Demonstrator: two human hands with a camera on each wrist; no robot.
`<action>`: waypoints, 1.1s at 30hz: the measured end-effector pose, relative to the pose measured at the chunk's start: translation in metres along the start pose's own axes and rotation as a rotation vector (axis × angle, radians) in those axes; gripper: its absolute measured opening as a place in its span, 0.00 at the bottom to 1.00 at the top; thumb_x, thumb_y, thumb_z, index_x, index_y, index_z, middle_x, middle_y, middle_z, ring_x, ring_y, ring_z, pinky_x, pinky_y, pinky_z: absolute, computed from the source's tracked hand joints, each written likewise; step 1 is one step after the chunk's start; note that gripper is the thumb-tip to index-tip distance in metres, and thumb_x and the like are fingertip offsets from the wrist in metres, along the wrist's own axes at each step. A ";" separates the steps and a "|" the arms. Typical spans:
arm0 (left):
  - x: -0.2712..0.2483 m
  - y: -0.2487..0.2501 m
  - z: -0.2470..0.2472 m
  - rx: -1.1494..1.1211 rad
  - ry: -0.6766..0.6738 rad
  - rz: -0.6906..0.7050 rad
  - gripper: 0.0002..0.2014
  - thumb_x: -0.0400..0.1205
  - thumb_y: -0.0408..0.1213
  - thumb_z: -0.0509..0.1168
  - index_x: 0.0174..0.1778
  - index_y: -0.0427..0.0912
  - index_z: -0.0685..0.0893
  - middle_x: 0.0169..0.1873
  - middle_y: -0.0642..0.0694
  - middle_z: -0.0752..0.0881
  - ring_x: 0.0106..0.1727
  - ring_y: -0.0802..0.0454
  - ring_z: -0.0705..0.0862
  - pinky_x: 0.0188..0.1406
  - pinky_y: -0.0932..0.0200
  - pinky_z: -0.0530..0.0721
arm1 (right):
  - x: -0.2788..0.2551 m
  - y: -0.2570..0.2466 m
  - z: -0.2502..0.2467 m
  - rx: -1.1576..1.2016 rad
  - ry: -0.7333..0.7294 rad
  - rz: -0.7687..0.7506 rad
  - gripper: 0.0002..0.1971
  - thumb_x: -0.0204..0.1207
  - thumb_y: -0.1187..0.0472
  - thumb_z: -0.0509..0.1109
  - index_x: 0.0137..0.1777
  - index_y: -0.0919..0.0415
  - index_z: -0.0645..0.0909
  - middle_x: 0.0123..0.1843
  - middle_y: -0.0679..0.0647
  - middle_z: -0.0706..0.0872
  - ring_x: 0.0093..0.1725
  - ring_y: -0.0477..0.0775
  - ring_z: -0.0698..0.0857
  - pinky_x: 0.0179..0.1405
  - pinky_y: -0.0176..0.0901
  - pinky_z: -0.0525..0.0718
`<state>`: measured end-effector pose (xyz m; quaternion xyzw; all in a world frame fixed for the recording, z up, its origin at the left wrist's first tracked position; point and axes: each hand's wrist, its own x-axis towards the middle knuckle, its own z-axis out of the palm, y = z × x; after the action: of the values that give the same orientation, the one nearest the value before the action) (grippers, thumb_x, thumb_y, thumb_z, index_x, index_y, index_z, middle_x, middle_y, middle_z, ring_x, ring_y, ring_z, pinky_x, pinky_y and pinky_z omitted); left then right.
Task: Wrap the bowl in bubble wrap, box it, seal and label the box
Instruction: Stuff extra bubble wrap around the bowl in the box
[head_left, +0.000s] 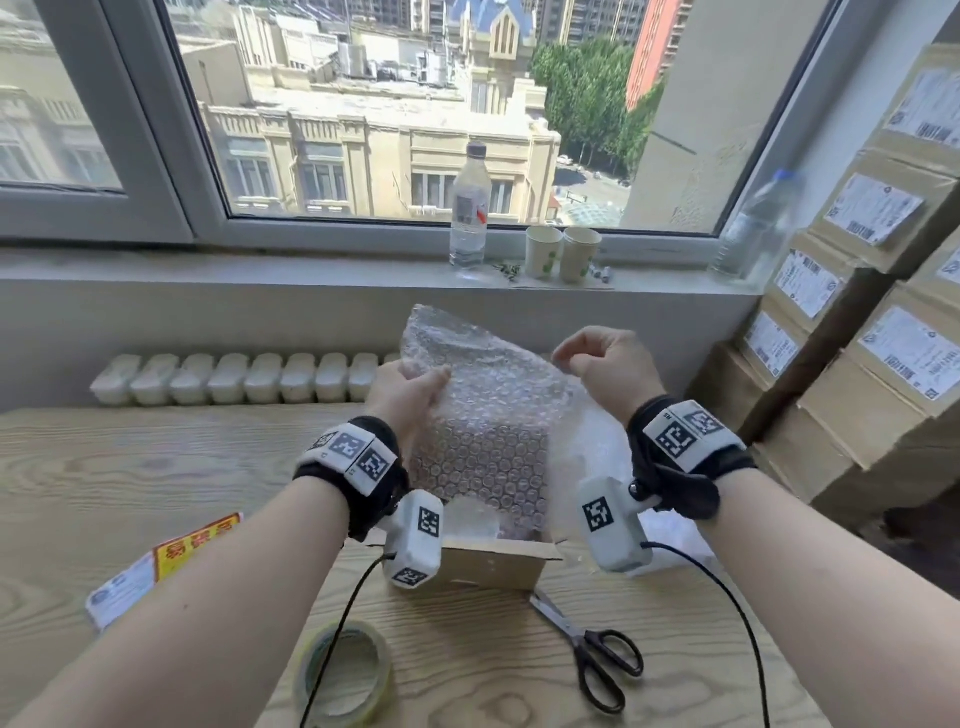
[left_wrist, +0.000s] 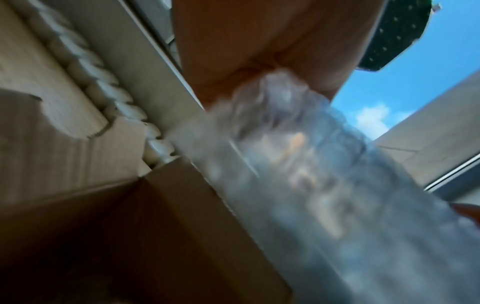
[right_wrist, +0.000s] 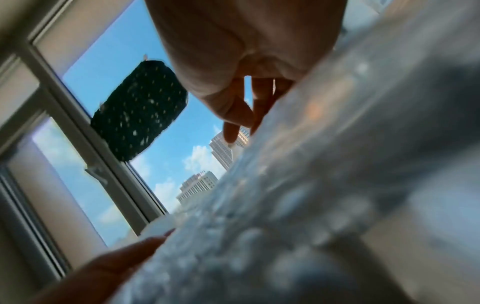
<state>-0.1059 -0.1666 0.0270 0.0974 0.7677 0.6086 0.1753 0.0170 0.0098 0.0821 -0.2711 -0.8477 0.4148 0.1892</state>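
A clear sheet of bubble wrap (head_left: 488, 405) stands upright over an open cardboard box (head_left: 493, 564) on the wooden table (head_left: 130, 467). My left hand (head_left: 415, 387) grips the sheet's left edge, and in the left wrist view the bubble wrap (left_wrist: 311, 164) runs out of my palm above the box (left_wrist: 182, 205). My right hand (head_left: 587, 358) pinches the sheet's upper right edge with curled fingers. In the right wrist view the bubble wrap (right_wrist: 311, 185) lies against my fingers (right_wrist: 239, 123). The sheet's lower end hangs into the box. No bowl shows in any view.
A tape roll (head_left: 343, 675) and black scissors (head_left: 592, 660) lie near the table's front edge, printed labels (head_left: 156, 566) at the left. Labelled cartons (head_left: 857, 338) are stacked at the right. A water bottle (head_left: 470, 208) and paper cups (head_left: 561, 254) stand on the sill.
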 end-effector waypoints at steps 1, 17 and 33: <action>0.003 -0.010 -0.004 0.076 0.019 -0.023 0.18 0.80 0.40 0.69 0.26 0.44 0.72 0.23 0.47 0.75 0.25 0.50 0.73 0.30 0.63 0.74 | -0.005 0.004 0.004 -0.117 0.008 -0.014 0.15 0.73 0.70 0.63 0.37 0.52 0.87 0.41 0.52 0.90 0.42 0.53 0.85 0.47 0.42 0.82; -0.001 -0.066 -0.013 0.912 -0.079 0.121 0.25 0.76 0.34 0.70 0.65 0.42 0.67 0.57 0.42 0.75 0.54 0.46 0.79 0.51 0.52 0.82 | -0.040 0.059 0.093 -0.902 -0.765 -0.104 0.25 0.80 0.53 0.63 0.78 0.55 0.69 0.75 0.56 0.76 0.72 0.59 0.75 0.71 0.53 0.75; 0.016 -0.086 0.021 1.455 -0.727 0.411 0.32 0.69 0.51 0.73 0.67 0.45 0.74 0.64 0.45 0.81 0.65 0.45 0.80 0.62 0.51 0.80 | -0.010 0.083 0.120 -0.889 -0.794 -0.058 0.27 0.67 0.53 0.74 0.67 0.57 0.77 0.62 0.56 0.85 0.62 0.58 0.83 0.60 0.48 0.82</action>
<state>-0.1070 -0.1625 -0.0625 0.5144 0.8314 -0.0878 0.1910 -0.0154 -0.0258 -0.0556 -0.1252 -0.9529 0.0848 -0.2628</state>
